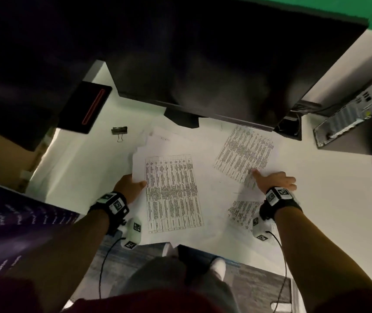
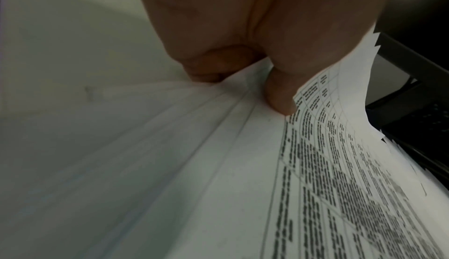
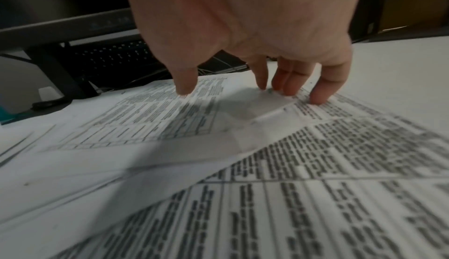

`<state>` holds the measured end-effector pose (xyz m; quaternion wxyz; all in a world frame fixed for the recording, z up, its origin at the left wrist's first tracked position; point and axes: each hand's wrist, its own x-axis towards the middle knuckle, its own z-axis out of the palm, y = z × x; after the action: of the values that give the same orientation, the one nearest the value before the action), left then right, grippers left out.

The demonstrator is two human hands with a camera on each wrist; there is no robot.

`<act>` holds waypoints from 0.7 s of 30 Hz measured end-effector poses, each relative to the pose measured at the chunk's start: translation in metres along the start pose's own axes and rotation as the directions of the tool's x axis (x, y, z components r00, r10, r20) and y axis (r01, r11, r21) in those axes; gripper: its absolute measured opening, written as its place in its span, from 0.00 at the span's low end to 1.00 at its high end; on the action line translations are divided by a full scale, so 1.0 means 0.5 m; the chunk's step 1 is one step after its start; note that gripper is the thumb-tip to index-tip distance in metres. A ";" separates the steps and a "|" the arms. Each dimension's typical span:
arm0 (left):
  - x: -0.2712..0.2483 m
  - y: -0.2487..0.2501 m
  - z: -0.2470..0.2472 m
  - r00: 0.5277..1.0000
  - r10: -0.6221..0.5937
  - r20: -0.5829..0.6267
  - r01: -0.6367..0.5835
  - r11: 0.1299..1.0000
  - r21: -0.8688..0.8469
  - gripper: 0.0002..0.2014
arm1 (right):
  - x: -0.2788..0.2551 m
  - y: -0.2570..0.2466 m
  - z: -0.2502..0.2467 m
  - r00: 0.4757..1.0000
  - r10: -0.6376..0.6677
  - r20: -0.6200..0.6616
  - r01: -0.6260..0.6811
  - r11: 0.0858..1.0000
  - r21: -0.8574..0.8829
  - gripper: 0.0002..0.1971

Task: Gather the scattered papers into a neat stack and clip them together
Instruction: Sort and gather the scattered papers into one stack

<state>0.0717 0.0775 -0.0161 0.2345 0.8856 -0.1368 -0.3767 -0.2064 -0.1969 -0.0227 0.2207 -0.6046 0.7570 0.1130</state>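
Several printed sheets lie on the white desk (image 1: 316,199). My left hand (image 1: 129,186) pinches the left edge of a fanned bundle of papers (image 1: 171,190), thumb on top (image 2: 279,98) over the bundle (image 2: 218,167). Further right lies a loose sheet with a table print (image 1: 246,152). My right hand (image 1: 275,179) rests on the loose sheets with spread, straight fingers; its fingertips (image 3: 318,100) press the paper (image 3: 316,148). Another printed sheet (image 1: 243,211) shows beside the right wrist. A black binder clip (image 1: 119,131) lies on the desk, far left of the papers.
A dark monitor (image 1: 203,64) hangs over the far side of the desk, its stand (image 1: 181,118) just behind the papers. A black box with a red line (image 1: 85,107) sits far left, a computer case (image 1: 356,114) far right.
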 end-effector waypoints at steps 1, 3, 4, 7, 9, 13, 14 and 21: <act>0.000 0.000 0.002 1.000 -0.001 0.001 0.001 1.000 0.008 0.20 | -0.006 -0.012 0.005 1.000 0.008 -0.001 -0.008 1.000 -0.011 0.54; 0.000 -0.002 0.002 1.000 -0.009 0.006 0.009 1.000 0.010 0.20 | -0.013 -0.033 0.016 1.000 0.025 0.001 -0.025 1.000 -0.011 0.55; 0.003 -0.001 0.000 1.000 -0.009 0.013 0.009 1.000 0.005 0.20 | -0.014 -0.043 0.017 0.999 0.045 0.003 -0.045 0.999 0.004 0.55; 0.010 0.000 -0.003 0.999 0.005 0.039 -0.005 1.000 0.009 0.20 | -0.002 -0.053 0.007 0.996 0.070 0.055 -0.078 0.984 0.158 0.52; 0.011 -0.002 -0.005 0.999 0.008 0.051 -0.009 1.000 0.011 0.21 | 0.003 -0.046 -0.008 0.992 0.054 0.112 -0.088 0.940 0.329 0.47; 0.013 -0.008 -0.007 0.998 0.026 0.055 -0.027 0.999 0.020 0.21 | 0.013 -0.004 -0.037 0.990 -0.029 0.138 -0.036 0.896 0.442 0.34; 0.014 -0.008 -0.008 0.998 0.033 0.059 -0.035 0.999 0.024 0.20 | 0.013 0.011 -0.043 0.988 -0.056 0.142 -0.019 0.880 0.476 0.31; 0.020 -0.006 -0.007 0.995 0.063 0.080 -0.065 0.998 0.022 0.17 | -0.035 0.131 -0.052 0.991 -0.110 0.073 0.060 0.864 0.500 0.17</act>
<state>0.0813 0.0771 -0.0215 0.2299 0.8680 -0.1788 -0.4023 -0.2717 -0.1772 0.0021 0.4106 -0.5539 0.7213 -0.0654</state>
